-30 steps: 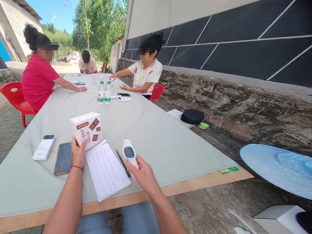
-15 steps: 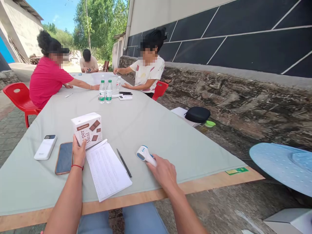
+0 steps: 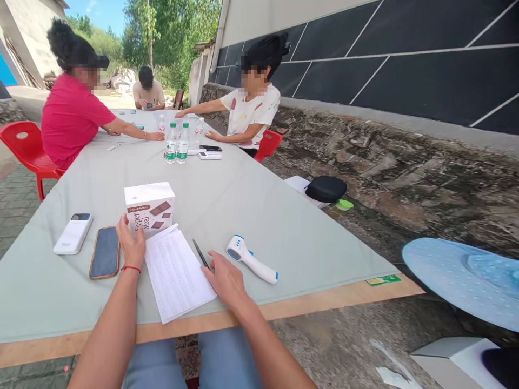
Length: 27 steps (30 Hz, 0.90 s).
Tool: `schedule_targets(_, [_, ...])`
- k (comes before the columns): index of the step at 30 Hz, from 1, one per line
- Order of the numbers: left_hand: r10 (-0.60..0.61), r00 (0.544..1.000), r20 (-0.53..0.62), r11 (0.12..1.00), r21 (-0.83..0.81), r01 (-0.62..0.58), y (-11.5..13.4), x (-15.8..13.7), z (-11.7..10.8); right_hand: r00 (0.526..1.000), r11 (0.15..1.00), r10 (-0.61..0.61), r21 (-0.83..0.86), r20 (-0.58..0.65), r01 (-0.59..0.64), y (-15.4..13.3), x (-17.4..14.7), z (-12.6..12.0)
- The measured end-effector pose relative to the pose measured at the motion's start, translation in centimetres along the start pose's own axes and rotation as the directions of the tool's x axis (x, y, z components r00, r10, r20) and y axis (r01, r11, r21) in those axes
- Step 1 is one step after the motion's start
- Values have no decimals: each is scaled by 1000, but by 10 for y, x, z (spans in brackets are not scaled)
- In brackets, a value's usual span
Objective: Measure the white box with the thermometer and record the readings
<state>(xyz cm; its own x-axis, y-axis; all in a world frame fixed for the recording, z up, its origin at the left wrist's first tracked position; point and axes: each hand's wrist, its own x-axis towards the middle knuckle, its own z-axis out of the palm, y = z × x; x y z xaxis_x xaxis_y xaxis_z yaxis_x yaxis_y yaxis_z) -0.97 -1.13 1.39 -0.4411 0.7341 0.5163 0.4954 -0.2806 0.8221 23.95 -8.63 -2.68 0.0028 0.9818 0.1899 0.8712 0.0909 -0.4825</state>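
Note:
My left hand point(image 3: 132, 244) is closed around the lower left corner of a white box point(image 3: 150, 192) with brown chocolate pictures, which stands upright on the table. A sheaf of written paper point(image 3: 178, 275) lies just right of that hand. Beside the paper rests a black pen point(image 3: 200, 252), partly hidden by my right hand point(image 3: 227, 278). The thumb and forefinger of this hand are apart, one on each side of the pen. To its right a white and blue infrared thermometer point(image 3: 255, 262) lies on the tabletop.
A phone point(image 3: 105, 253) and a white power bank point(image 3: 73, 233) lie at the left. Two water bottles point(image 3: 177, 147) stand further off on the covered table point(image 3: 308, 243). Three other people sit around it. A light blue hat point(image 3: 458, 275) is at the right.
My right hand has let go of the thermometer and moved left to the pen. The box has shifted slightly right in my left hand.

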Motion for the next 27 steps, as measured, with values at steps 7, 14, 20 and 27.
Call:
schedule_targets(7, [301, 945, 126, 951, 38, -308, 32, -26, 14, 993, 961, -57, 266, -105, 83, 13, -1, -5])
schedule_targets(14, [232, 600, 765, 964, -100, -246, 18, -57, 29, 944, 813, -24, 543, -330, 211, 38, -24, 9])
schedule_targets(20, [250, 628, 737, 968, -187, -165, 2, -71, 34, 918, 820, 231, 573, -323, -5, 35, -34, 8])
schedule_targets(27, [149, 559, 816, 987, -161, -27, 10, -71, 34, 993, 590, 94, 807, -76, 6, 16, -53, -12])
